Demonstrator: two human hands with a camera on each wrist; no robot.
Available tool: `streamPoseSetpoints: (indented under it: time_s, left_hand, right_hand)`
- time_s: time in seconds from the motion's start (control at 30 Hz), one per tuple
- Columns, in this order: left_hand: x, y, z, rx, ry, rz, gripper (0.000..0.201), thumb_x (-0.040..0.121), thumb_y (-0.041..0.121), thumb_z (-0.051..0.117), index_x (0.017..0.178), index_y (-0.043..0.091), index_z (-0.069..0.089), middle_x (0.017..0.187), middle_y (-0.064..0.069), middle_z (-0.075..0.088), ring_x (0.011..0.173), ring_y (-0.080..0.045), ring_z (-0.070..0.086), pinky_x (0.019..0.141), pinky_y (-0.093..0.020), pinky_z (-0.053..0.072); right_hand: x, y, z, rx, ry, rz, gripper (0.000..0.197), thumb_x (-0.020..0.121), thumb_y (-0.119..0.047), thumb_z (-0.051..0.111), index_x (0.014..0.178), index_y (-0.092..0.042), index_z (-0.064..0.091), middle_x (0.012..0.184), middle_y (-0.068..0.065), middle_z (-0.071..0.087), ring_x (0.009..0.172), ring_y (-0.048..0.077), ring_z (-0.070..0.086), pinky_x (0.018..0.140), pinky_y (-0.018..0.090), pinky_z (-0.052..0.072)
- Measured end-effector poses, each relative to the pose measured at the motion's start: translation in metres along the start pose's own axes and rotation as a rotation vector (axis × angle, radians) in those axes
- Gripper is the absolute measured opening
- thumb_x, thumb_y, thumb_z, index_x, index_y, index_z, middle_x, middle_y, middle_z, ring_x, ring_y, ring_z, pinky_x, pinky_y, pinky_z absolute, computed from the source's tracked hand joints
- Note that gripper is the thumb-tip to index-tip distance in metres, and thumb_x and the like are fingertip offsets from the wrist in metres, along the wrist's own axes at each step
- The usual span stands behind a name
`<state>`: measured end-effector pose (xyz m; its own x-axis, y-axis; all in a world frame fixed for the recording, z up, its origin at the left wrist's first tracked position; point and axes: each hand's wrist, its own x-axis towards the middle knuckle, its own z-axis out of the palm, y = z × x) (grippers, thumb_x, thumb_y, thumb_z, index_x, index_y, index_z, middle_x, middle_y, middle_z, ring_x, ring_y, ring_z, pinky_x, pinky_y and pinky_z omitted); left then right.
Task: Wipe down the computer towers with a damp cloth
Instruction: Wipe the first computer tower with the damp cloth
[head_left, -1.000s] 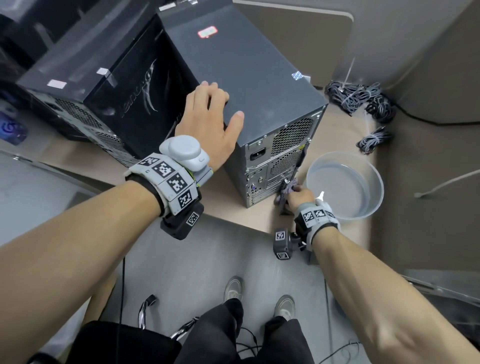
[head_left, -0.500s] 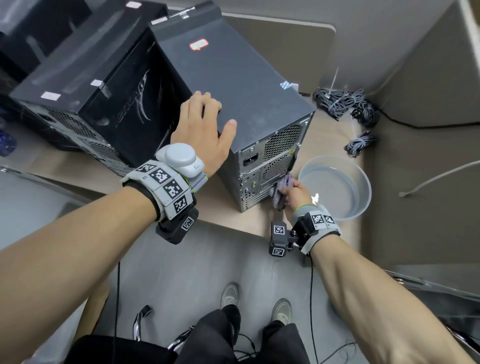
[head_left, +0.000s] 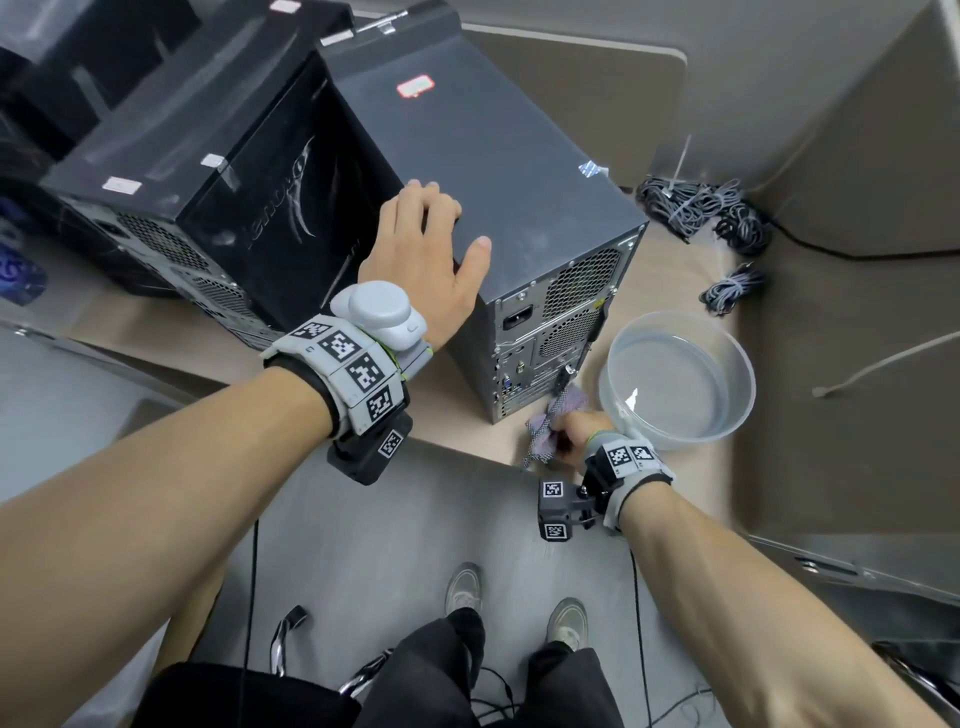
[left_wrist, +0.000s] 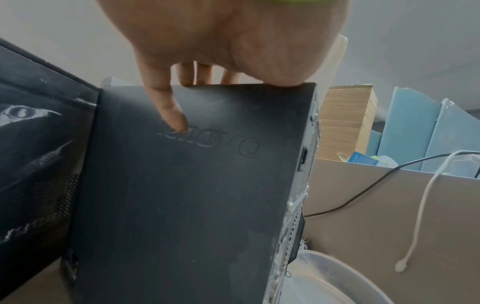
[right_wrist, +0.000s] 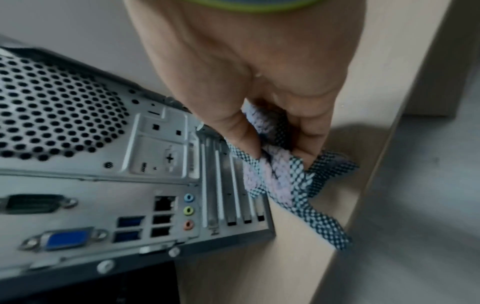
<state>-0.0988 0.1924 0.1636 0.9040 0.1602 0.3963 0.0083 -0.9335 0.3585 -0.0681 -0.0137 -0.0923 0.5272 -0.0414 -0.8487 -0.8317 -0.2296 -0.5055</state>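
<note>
Head view: checkered cloth (head_left: 545, 426), boxy tower (head_left: 498, 171)

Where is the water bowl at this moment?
In the head view the bowl stands on the desk at the right, beside the rear of the nearer tower, just beyond the right hand.

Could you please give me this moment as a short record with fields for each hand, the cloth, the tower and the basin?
left hand: rests on the near tower's top edge, fingers over the side
right hand: grips the cloth at the tower's rear lower corner
cloth: checked, bunched, touching the desk
near tower: upright on the desk, rear panel facing the person
basin: clear, holding water, beside the tower
</note>
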Motion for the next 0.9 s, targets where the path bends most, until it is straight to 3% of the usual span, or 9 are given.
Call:
streamPoseSetpoints:
  time_s: [0.07,0.13,0.23,0.37,0.5,0.67,0.7,0.8,0.9]
  left_hand:
    - [0.000,-0.001,0.001,0.004,-0.001,0.001,0.044,0.092,0.040,0.041,0.110,0.003,0.056,0.123,-0.015,0.053,0.130,-0.032,0.042,0.103,-0.036,0.038]
    - [0.000,-0.001,0.001,0.004,0.002,0.012,0.044,0.092,0.040,0.042,0.110,0.002,0.056,0.122,-0.016,0.054,0.129,-0.033,0.043,0.104,-0.036,0.038]
    - [0.001,-0.001,0.002,0.017,0.005,0.022,0.043,0.093,0.040,0.043,0.109,0.002,0.057,0.120,-0.015,0.054,0.128,-0.033,0.044,0.103,-0.035,0.037]
    - [0.002,-0.001,0.003,0.002,0.009,0.021,0.044,0.092,0.041,0.042,0.108,0.002,0.057,0.120,-0.016,0.054,0.128,-0.033,0.044,0.104,-0.037,0.039]
    - [0.001,-0.001,0.003,-0.012,0.011,0.012,0.045,0.092,0.041,0.042,0.109,0.003,0.056,0.121,-0.016,0.054,0.129,-0.033,0.043,0.103,-0.039,0.040]
    - [0.002,-0.001,0.004,0.007,0.009,0.013,0.045,0.092,0.041,0.041,0.109,0.002,0.057,0.123,-0.016,0.054,0.129,-0.034,0.043,0.104,-0.039,0.038]
    - [0.002,-0.002,0.004,0.015,0.010,0.016,0.046,0.092,0.041,0.041,0.109,0.002,0.057,0.123,-0.016,0.054,0.128,-0.034,0.043,0.105,-0.038,0.037]
    - [0.002,-0.002,0.004,0.019,0.007,0.006,0.047,0.091,0.042,0.040,0.110,0.003,0.057,0.124,-0.015,0.054,0.129,-0.033,0.043,0.104,-0.037,0.036]
    - [0.001,-0.001,0.003,-0.003,0.006,-0.002,0.047,0.091,0.043,0.040,0.110,0.003,0.057,0.124,-0.014,0.053,0.130,-0.031,0.042,0.103,-0.037,0.038]
  right_hand:
    - [0.003,-0.003,0.002,-0.014,-0.018,-0.004,0.023,0.074,0.001,0.065,0.097,0.000,0.060,0.095,0.024,0.066,0.086,0.039,0.067,0.081,0.058,0.054]
    - [0.009,-0.011,0.006,0.015,-0.020,-0.022,0.014,0.074,0.001,0.065,0.087,-0.002,0.059,0.095,0.027,0.064,0.086,0.038,0.067,0.082,0.058,0.053]
    - [-0.044,-0.036,0.017,0.110,-0.058,-0.061,0.017,0.086,-0.001,0.057,0.075,-0.014,0.054,0.083,0.011,0.060,0.074,0.025,0.062,0.082,0.042,0.057]
    - [-0.079,-0.047,0.022,0.229,-0.141,-0.096,0.034,0.093,0.005,0.042,0.062,-0.006,0.051,0.050,0.011,0.057,0.047,0.021,0.055,0.054,0.033,0.051]
    - [-0.091,-0.053,0.007,0.269,-0.002,-0.199,0.019,0.091,0.001,0.053,0.077,-0.011,0.050,0.071,0.011,0.055,0.059,0.023,0.055,0.039,0.026,0.050]
    - [-0.087,-0.043,0.013,0.140,0.002,-0.175,0.019,0.088,0.001,0.055,0.079,-0.015,0.052,0.095,0.017,0.063,0.079,0.029,0.061,0.079,0.046,0.056]
    - [-0.091,-0.040,0.025,0.048,-0.032,-0.187,0.016,0.087,0.000,0.056,0.081,-0.015,0.053,0.094,0.014,0.062,0.081,0.027,0.060,0.075,0.041,0.058]
    - [-0.105,-0.030,0.059,0.047,-0.182,-0.148,0.019,0.089,0.005,0.051,0.085,-0.013,0.049,0.080,0.010,0.056,0.072,0.026,0.057,0.039,0.028,0.050]
    - [-0.113,-0.031,0.054,0.152,-0.285,-0.084,0.017,0.093,0.002,0.052,0.082,-0.012,0.050,0.072,0.009,0.063,0.058,0.019,0.061,0.034,0.026,0.049]
